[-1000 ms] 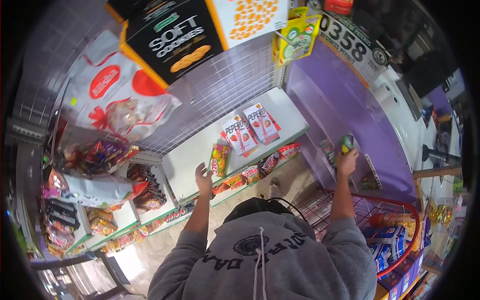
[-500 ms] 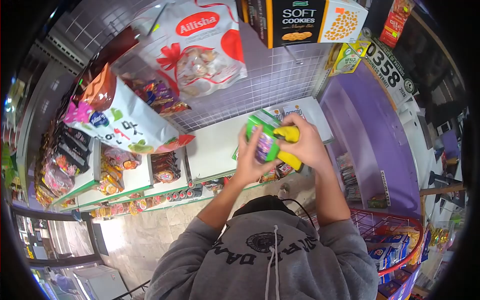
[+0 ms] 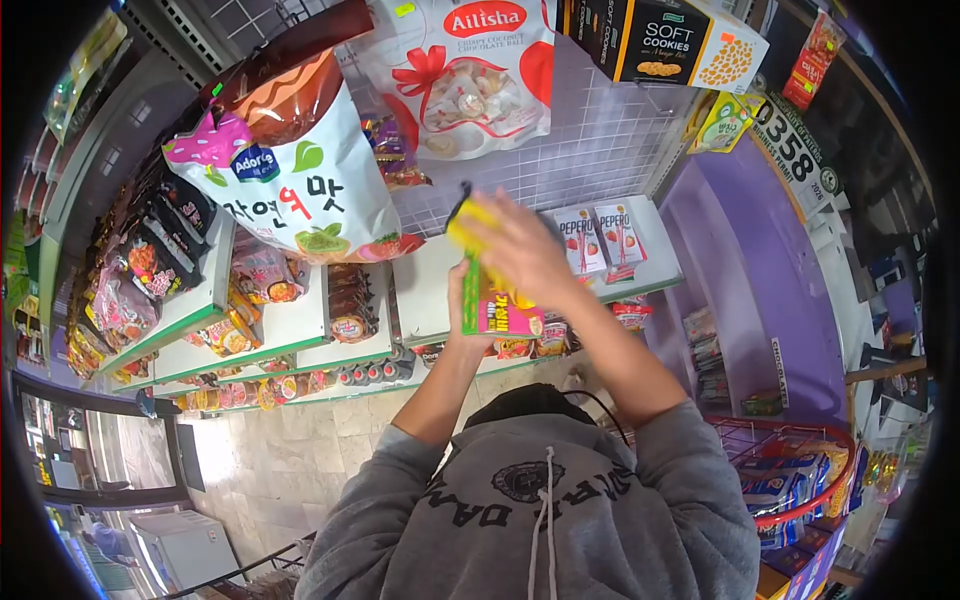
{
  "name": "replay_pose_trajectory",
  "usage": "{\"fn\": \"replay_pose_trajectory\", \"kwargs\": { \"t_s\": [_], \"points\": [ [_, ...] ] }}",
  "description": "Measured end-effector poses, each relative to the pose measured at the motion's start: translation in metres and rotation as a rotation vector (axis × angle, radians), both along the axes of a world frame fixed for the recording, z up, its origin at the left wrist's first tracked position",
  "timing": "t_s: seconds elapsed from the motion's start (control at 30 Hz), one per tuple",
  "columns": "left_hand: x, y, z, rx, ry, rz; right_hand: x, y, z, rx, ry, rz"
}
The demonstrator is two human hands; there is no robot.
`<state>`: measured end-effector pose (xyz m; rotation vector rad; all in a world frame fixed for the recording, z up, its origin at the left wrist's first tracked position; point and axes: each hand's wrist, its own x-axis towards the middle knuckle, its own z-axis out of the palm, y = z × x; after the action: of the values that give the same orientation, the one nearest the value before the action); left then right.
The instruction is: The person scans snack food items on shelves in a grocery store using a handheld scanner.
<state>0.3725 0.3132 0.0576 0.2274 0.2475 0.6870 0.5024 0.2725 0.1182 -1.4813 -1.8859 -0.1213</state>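
My left hand point(image 3: 466, 345) is wrapped around the lower left side of a green and pink snack box point(image 3: 508, 318) with Korean lettering, held up before the shelf. Across the top of that box lies my right hand point(image 3: 522, 252), smeared by motion, with a yellow cloth point(image 3: 472, 228) under its fingers. The cloth has a dark edge at its far end and hides part of the box. Just right of my right hand, white and pink Pepero boxes point(image 3: 582, 240) stand on the white shelf point(image 3: 655, 240).
Large hanging bags, an Adore bag point(image 3: 290, 170) and an Ailisha bag point(image 3: 480, 80), crowd the upper left and middle. A Soft Cookies box point(image 3: 665, 45) sits above right. Noodle packs point(image 3: 130, 280) fill the left shelves. A red basket point(image 3: 840, 470) of packets stands at lower right.
The box has turned to show its pink, lettered side and moved left. My right hand and the cloth have swept left and up over it. The Pepero boxes are now plainly visible.
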Motion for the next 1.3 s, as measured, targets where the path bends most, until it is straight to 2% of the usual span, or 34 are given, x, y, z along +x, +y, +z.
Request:
{"fn": "replay_pose_trajectory", "kwargs": {
  "t_s": [0.13, 0.23, 0.33, 0.37, 0.4, 0.47, 0.53, 0.57, 0.67, 0.8, 0.93, 0.97, 1.07, 1.1, 1.2, 1.23, 1.3],
  "points": [
    [0.007, 0.006, 0.012, 0.009, -0.055, -0.069, 0.011, 0.025, 0.003, 0.052, 0.093, -0.185],
    [0.005, 0.017, 0.016, 0.004, -0.076, -0.083, -0.027, -0.002, 0.004, 0.005, 0.092, 0.042],
    [0.007, 0.025, 0.009, 0.02, -0.076, -0.12, -0.03, -0.016, 0.01, -0.008, 0.135, 0.088],
    [0.007, 0.026, 0.008, 0.025, -0.076, -0.132, -0.016, -0.006, -0.001, 0.077, 0.063, 0.018],
    [0.008, 0.027, 0.008, 0.032, -0.078, -0.141, -0.002, 0.001, -0.002, 0.125, 0.097, -0.102],
    [0.015, 0.01, 0.022, 0.086, -0.035, -0.135, 0.028, 0.012, -0.008, 0.029, 0.339, -0.332],
    [0.017, 0.006, 0.026, 0.146, 0.064, -0.142, 0.043, 0.007, -0.009, -0.1, 0.996, -0.231],
    [0.018, 0.008, 0.029, 0.149, 0.033, -0.151, 0.047, 0.006, -0.01, -0.168, 1.321, -0.167],
    [0.023, 0.027, 0.038, 0.153, -0.09, -0.2, 0.031, -0.004, -0.023, 0.003, 1.293, -0.125],
    [0.031, 0.046, 0.033, 0.21, -0.012, -0.232, 0.019, -0.017, -0.011, 0.061, 1.609, -0.029],
    [0.041, 0.045, 0.052, 0.63, 0.397, -0.072, 0.046, -0.018, -0.006, 0.157, 1.416, -0.115],
    [0.038, 0.036, 0.064, 0.703, 0.578, -0.095, 0.047, -0.018, 0.0, 0.186, 1.378, -0.174],
    [0.041, 0.022, 0.044, 1.279, 0.732, 0.064, 0.062, -0.008, -0.012, 0.238, 1.399, -0.247],
    [0.043, 0.019, 0.042, 1.248, 0.666, 0.046, 0.062, -0.009, -0.007, 0.216, 1.422, -0.265],
    [0.048, 0.02, 0.035, 0.899, 0.544, -0.015, 0.059, -0.009, -0.009, 0.193, 1.78, -0.117],
    [0.049, 0.022, 0.034, 0.886, 0.545, 0.027, 0.062, -0.006, -0.024, 0.133, 1.67, -0.126],
    [0.053, 0.031, 0.034, 0.861, 0.544, 0.11, 0.05, -0.007, -0.034, 0.071, 1.76, -0.105]
  ]
}}
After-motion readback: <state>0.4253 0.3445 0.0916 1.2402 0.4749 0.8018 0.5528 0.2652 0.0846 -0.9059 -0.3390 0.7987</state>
